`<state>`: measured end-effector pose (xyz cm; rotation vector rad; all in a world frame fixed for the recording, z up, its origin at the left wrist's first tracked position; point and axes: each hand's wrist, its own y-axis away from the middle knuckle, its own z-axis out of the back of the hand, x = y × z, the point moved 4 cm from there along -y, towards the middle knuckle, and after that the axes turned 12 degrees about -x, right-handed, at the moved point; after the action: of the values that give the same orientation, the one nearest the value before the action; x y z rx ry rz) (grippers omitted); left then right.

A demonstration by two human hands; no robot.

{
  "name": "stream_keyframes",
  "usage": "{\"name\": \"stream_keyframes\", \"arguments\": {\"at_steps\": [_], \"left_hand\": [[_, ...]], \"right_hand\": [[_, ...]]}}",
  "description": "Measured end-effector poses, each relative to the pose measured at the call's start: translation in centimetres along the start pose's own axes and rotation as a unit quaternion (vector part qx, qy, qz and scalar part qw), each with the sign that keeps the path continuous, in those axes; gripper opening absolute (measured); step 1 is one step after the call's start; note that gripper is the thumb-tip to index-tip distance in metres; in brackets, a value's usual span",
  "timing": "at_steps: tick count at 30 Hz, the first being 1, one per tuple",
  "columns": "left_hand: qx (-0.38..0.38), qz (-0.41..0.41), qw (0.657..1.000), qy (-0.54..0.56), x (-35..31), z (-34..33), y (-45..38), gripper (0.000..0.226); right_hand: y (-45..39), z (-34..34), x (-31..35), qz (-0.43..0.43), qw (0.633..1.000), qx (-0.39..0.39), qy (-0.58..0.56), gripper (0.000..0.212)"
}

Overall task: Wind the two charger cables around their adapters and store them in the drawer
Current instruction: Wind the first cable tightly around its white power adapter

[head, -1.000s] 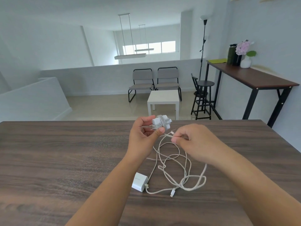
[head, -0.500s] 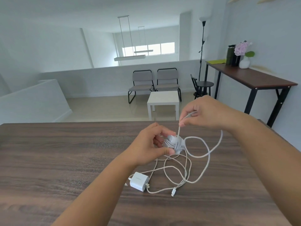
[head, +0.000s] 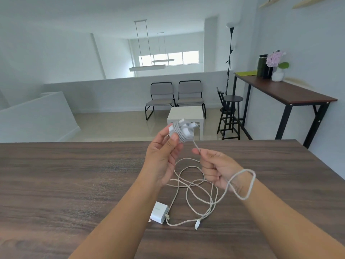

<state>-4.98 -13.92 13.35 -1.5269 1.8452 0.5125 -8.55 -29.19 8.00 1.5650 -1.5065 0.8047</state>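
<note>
My left hand [head: 162, 159] holds a white adapter [head: 182, 132] up above the table, with several turns of white cable wound round it. From it the loose cable [head: 195, 144] runs down into my right hand [head: 216, 169], which pinches it between thumb and fingers; a loop [head: 251, 186] of it hangs over my right wrist. A second white adapter [head: 159, 212] lies on the dark wooden table [head: 74, 184] near me. Its unwound cable [head: 194, 186] lies in loose loops, its plug end [head: 197, 224] beside it. No drawer is in view.
Beyond the table's far edge stand a small white side table [head: 184, 114], two grey chairs [head: 160, 99] and a black stool [head: 230, 113]. A tall desk [head: 285, 90] with a vase and bottles lines the right wall.
My right hand has come down from above the adapter to below it, close to the table, still holding the cable. My left hand has lifted the wound adapter higher.
</note>
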Motion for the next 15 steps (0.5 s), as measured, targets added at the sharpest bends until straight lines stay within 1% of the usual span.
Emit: {"name": "stream_keyframes", "arguments": {"at_steps": [1,2,3,4,5,7,9,10,11,12,13,15], "left_hand": [[-0.041,-0.004,0.999,0.006,0.1,0.2,-0.2,0.059],[-0.075,-0.007,0.997,0.01,0.3,0.4,-0.4,0.055],[-0.1,-0.009,0.995,0.017,0.4,0.7,-0.6,0.05],[-0.123,-0.011,0.992,0.025,0.5,0.9,-0.8,0.045],[-0.141,-0.014,0.989,0.031,0.5,1.2,-1.0,0.041],[-0.17,-0.021,0.985,0.032,0.4,1.7,-1.3,0.038],[-0.191,-0.033,0.981,0.009,0.5,2.2,-1.6,0.031],[-0.197,-0.046,0.979,-0.016,0.5,2.4,-1.7,0.027],[-0.197,-0.06,0.977,-0.05,0.5,2.6,-1.8,0.026],[-0.19,-0.075,0.975,-0.085,0.5,2.7,-1.8,0.027],[-0.181,-0.085,0.973,-0.116,0.5,2.9,-1.9,0.029],[-0.156,-0.098,0.968,-0.172,0.6,3.0,-1.7,0.03]], "right_hand": [[0.0,-0.2,-0.4,0.014,0.999,-0.011,0.041,0.024],[0.1,-0.5,-0.5,0.043,0.992,-0.022,0.115,0.024],[0.3,-0.9,-0.3,0.086,0.972,-0.031,0.215,0.025],[0.6,-1.4,0.0,0.142,0.934,-0.038,0.326,0.026],[0.9,-1.9,0.3,0.196,0.883,-0.045,0.425,0.028],[1.6,-2.9,1.0,0.265,0.781,-0.047,0.564,0.031],[2.5,-3.7,1.4,0.303,0.691,-0.032,0.655,0.032],[2.9,-4.0,1.5,0.316,0.649,-0.012,0.692,0.031],[3.1,-4.3,1.6,0.327,0.615,0.011,0.717,0.031],[3.3,-4.5,1.7,0.337,0.589,0.029,0.734,0.031],[3.4,-4.7,1.9,0.346,0.572,0.035,0.743,0.033],[3.6,-4.8,2.8,0.374,0.559,0.031,0.739,0.039]]}}
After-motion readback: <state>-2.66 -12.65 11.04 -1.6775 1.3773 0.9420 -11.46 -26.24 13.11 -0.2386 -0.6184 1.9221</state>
